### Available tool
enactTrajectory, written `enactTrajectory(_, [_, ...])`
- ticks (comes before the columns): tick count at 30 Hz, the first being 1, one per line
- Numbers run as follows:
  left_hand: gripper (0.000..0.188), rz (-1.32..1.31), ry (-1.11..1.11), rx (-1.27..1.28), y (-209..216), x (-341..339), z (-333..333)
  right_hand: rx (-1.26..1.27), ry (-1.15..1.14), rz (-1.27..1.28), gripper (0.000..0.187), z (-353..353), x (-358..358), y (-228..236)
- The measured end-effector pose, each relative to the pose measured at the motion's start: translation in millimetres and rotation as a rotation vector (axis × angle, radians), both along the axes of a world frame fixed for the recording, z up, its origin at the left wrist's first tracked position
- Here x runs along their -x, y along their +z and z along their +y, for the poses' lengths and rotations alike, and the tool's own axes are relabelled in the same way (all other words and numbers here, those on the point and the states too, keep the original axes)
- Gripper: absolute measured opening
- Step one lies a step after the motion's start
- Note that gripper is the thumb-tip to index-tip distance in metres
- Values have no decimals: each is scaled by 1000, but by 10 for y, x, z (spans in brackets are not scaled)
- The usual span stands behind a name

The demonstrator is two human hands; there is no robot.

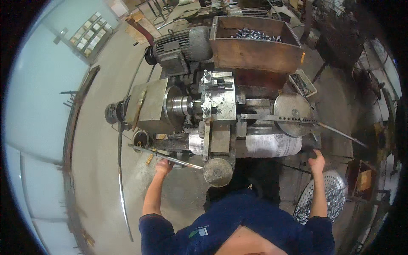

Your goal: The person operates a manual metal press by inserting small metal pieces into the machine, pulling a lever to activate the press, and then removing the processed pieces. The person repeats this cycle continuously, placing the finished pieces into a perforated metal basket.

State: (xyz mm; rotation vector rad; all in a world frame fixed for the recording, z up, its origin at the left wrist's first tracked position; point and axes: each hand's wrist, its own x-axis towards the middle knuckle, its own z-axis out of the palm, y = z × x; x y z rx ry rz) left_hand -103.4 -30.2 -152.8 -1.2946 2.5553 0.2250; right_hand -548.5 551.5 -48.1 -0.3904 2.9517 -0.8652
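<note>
In front of me stands a lathe-like machine with a round metal chuck (180, 105) and a tool slide (220, 100). My left hand (163, 166) is at its front left edge, just below a long lever rod (180, 160); the rod's shadowed side hides its fingertips, so a grip cannot be made out. A round metal disc (217, 172) sits at that rod's right end. My right hand (316, 162) is by the machine's front right corner, thumb and forefinger apart, with nothing visible in it. Printed paper sheets (274, 145) lie along the machine's front.
A rusty metal bin (257, 53) holding small shiny metal parts stands behind the machine, beside an electric motor (182, 46). A second handle rod (342, 134) sticks out to the right from a large disc (293, 111). A round tray of metal pieces (325, 197) is near my right forearm.
</note>
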Motion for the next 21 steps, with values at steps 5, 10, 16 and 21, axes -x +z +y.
enactTrajectory(5, [39, -34, 267, 224, -121, 180, 377, -63, 68, -84, 40, -168, -231, 45])
enactTrajectory(10, [34, 246, 129, 208, -597, 128, 438, -76, 161, -126, 42, -247, -229, 44])
enactTrajectory(16, [40, -131, -44, 37, 36, 35, 174, -36, 206, 2, 40, -512, -71, 748])
enactTrajectory(21, [40, 116, 295, 31, 24, 151, 506, 114, 353, 193, 37, -1054, 174, 1130])
